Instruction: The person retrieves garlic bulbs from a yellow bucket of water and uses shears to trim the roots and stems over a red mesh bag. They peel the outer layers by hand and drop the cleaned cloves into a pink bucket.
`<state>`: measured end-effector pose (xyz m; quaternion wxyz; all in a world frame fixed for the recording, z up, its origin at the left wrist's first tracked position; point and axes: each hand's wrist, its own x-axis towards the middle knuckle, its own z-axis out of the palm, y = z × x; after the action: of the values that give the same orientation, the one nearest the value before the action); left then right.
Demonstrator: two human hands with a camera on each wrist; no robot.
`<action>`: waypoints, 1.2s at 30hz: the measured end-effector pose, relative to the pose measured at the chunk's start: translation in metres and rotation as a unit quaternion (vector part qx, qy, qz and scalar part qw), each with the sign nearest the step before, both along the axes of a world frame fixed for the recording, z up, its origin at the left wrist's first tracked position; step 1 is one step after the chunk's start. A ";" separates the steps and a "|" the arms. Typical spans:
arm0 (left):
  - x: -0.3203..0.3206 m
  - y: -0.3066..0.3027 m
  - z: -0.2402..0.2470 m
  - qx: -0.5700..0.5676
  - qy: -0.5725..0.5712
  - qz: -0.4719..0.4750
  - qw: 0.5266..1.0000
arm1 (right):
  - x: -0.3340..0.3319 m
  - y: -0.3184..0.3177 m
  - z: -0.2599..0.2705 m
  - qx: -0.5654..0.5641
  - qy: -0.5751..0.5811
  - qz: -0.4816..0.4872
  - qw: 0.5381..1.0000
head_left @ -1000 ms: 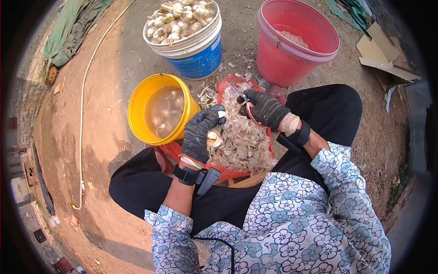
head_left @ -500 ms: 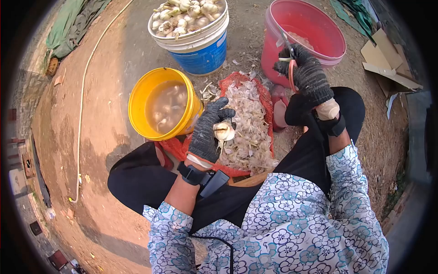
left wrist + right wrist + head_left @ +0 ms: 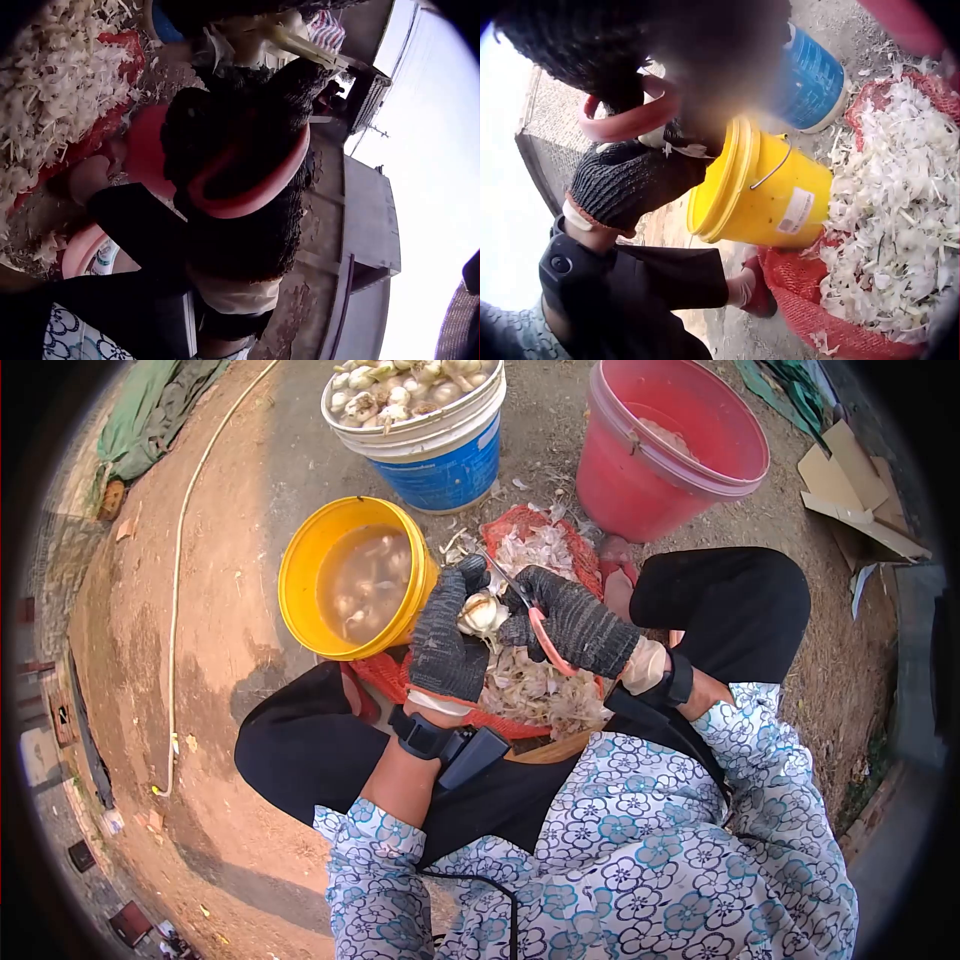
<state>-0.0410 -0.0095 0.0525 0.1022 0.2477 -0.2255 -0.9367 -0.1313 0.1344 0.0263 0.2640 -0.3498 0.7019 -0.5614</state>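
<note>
Both hands wear dark grey knitted gloves and meet over the peelings in front of the person's lap. My left hand (image 3: 447,645) holds a whitish garlic bulb (image 3: 482,614), its stem (image 3: 300,49) showing in the left wrist view. In my right hand (image 3: 585,625) is a pair of scissors (image 3: 543,632) with pink-red handles, the blades pointing up and left beside the bulb. The fingers of the right hand are right at the bulb's side. One scissor handle (image 3: 622,124) shows over the left hand in the right wrist view; the fingertips there are blurred.
A yellow bucket (image 3: 291,605) with garlic in cloudy water stands left of the hands. Behind are a blue-and-white bucket (image 3: 440,475) heaped with bulbs and a pink bucket (image 3: 620,490). Pale peelings (image 3: 540,695) cover a red mesh sack (image 3: 802,300). A cardboard box (image 3: 840,475) lies far right.
My right hand swung out with the scissors to the pink bucket, then came back left to the bulb. The left hand has kept the bulb, near the same place.
</note>
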 end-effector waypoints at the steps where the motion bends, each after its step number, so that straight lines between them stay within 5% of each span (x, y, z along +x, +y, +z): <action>1: -0.001 0.003 0.004 -0.059 0.009 0.004 0.998 | 0.011 -0.006 0.009 0.043 0.042 -0.027 0.998; 10: -0.001 0.008 0.016 -0.014 -0.035 0.031 0.999 | 0.014 -0.013 0.022 0.009 0.067 -0.071 0.995; 12: 0.001 0.012 0.005 -0.119 -0.082 0.043 0.989 | 0.014 -0.010 0.003 0.060 -0.044 -0.032 0.997; 13: 0.001 0.005 0.004 -0.007 -0.011 0.008 1.000 | 0.017 -0.013 0.003 0.074 0.081 -0.033 0.993; 16: 0.002 0.010 0.010 0.020 -0.073 0.041 0.996 | 0.019 -0.011 0.014 0.076 0.145 -0.005 0.987; 18: 0.005 0.008 -0.005 -0.043 -0.052 0.058 0.996 | 0.024 -0.011 0.014 0.069 0.106 0.002 0.992; 20: 0.006 0.003 -0.003 0.015 -0.047 0.045 0.998 | 0.025 -0.013 0.004 -0.058 -0.147 0.031 0.987; 22: 0.009 0.003 0.000 0.018 -0.038 0.030 0.999 | 0.027 -0.006 0.004 -0.004 -0.067 0.040 0.997; 24: 0.011 0.003 -0.001 0.010 -0.025 0.019 0.999 | 0.031 -0.009 0.006 -0.082 -0.181 0.047 0.979; 26: 0.013 0.005 -0.001 0.003 -0.031 0.027 0.999 | 0.034 -0.012 -0.004 0.017 -0.296 0.055 0.953; 28: 0.015 0.007 -0.002 -0.014 -0.042 0.041 0.998 | 0.052 -0.009 -0.010 -0.019 0.089 -0.020 0.996; 29: 0.019 0.001 -0.009 0.023 -0.018 0.017 0.999 | 0.061 -0.010 -0.018 -0.120 -0.217 -0.065 0.966; 30: 0.021 0.002 -0.013 0.025 -0.020 0.019 0.999 | 0.061 -0.008 -0.023 -0.117 -0.220 -0.064 0.966; 32: 0.021 0.005 -0.004 -0.111 -0.059 0.026 0.992 | 0.059 -0.003 -0.026 -0.025 0.152 -0.058 0.986; 33: 0.018 -0.002 -0.005 0.019 -0.061 0.019 0.998 | 0.056 -0.002 -0.027 -0.023 0.152 -0.054 0.987; 34: 0.020 -0.008 -0.010 0.021 -0.062 0.023 0.998 | 0.051 -0.002 -0.030 -0.054 -0.003 -0.020 0.998; 36: 0.024 -0.016 -0.022 0.086 -0.019 -0.021 0.996 | 0.039 -0.004 -0.035 -0.114 -0.306 0.045 0.944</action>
<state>-0.0172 -0.0251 0.0305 0.0570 0.2687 -0.1509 -0.9496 -0.0919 0.1300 -0.0084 0.4498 -0.2199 0.5020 -0.7052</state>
